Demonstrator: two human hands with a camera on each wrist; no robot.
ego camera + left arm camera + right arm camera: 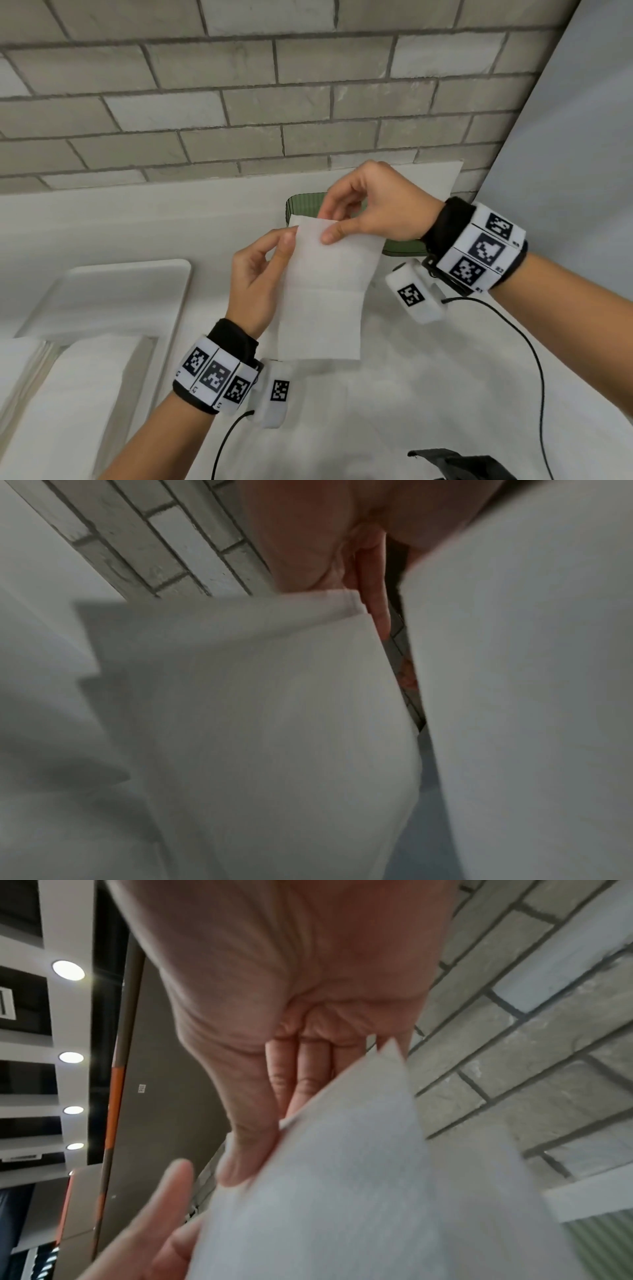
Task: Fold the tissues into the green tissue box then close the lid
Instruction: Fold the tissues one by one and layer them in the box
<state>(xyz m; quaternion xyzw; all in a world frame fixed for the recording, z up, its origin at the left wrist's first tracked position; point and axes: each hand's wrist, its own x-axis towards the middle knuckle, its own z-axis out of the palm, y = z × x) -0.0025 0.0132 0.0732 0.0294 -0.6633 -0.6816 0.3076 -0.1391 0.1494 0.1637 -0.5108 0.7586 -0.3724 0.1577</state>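
Note:
A white tissue (325,294), creased across its middle, hangs in the air above the counter, held up by both hands. My left hand (289,240) pinches its upper left edge, and the tissue (257,723) fills the left wrist view below the fingers (377,610). My right hand (325,224) pinches the top edge between thumb and fingers, with the tissue (342,1204) running down from that hand (267,1150). The green tissue box (305,204) stands behind the tissue against the wall, mostly hidden by it and my right hand. A corner of the box (599,1245) shows in the right wrist view.
A white tray (130,284) lies at the left, with a white stack (68,394) in front of it. A white sheet (431,178) leans on the brick wall behind the box. A black object (455,462) sits at the near edge. Wrist cables trail over the white counter (394,394).

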